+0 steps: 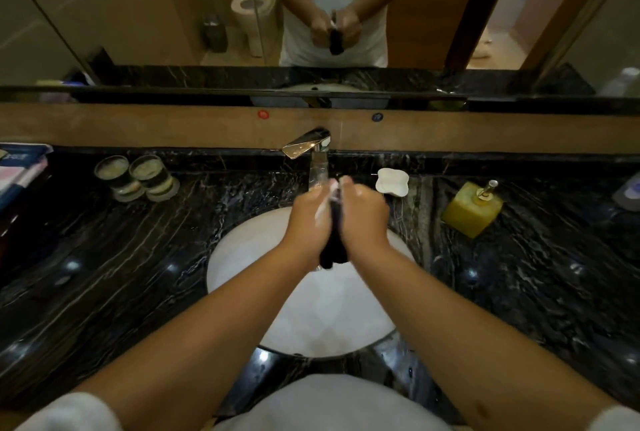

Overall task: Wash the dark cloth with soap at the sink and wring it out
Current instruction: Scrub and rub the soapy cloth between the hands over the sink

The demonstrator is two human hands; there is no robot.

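Black marble counter (pixel 104 257) | both hands over sink (pixel 242 257) | L grip (pixel 308 219) + R grip (pixel 363 215) pressing dark cloth (pixel 334 243) betw palms, sudsy

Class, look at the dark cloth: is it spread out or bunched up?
Bunched up: the dark cloth is pressed into a narrow strip between the left hand and right hand.
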